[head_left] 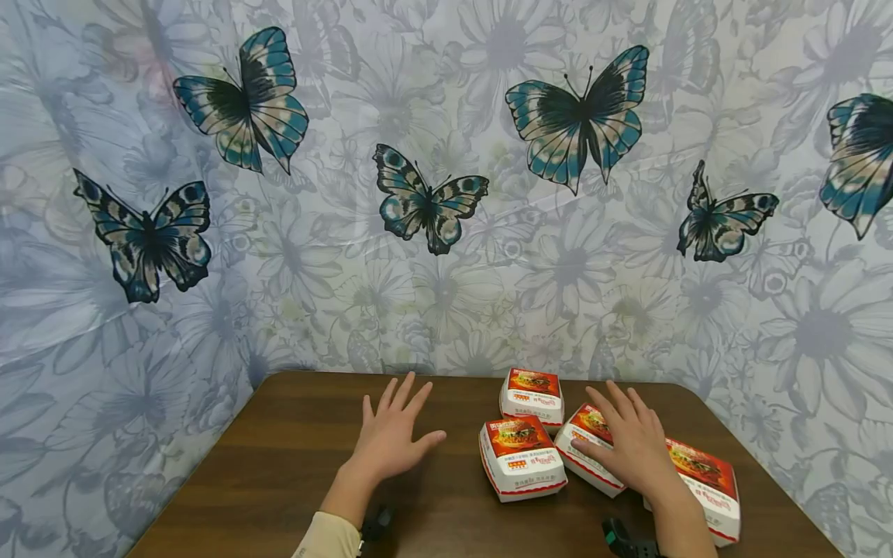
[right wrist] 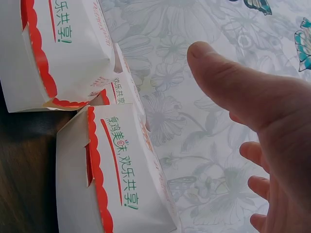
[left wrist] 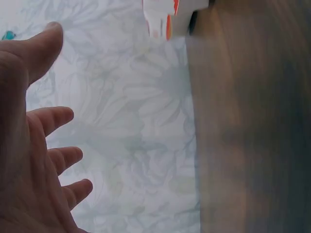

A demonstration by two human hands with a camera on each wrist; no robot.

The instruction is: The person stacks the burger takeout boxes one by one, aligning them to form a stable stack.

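Several white and red cardboard burger boxes with burger pictures on their lids stand at the table's right half. The left hand (head_left: 394, 442) is spread over the bare wood, left of the front burger box (head_left: 523, 457), and touches nothing. Over the middle burger box (head_left: 584, 463) and the right-hand burger box (head_left: 711, 504) hovers the right hand (head_left: 631, 449), fingers extended, hiding part of both. Another burger box (head_left: 532, 395) sits at the back edge. In the right wrist view, a gap separates the thumb (right wrist: 223, 77) from the nearest burger box (right wrist: 131, 170).
The brown wooden table (head_left: 279, 465) narrows towards its back edge. Behind and beside it hangs a pale floral cloth (head_left: 446, 310) with blue butterflies. A dark wrist device (head_left: 377, 523) is by the left wrist, another wrist device (head_left: 624, 536) by the right.
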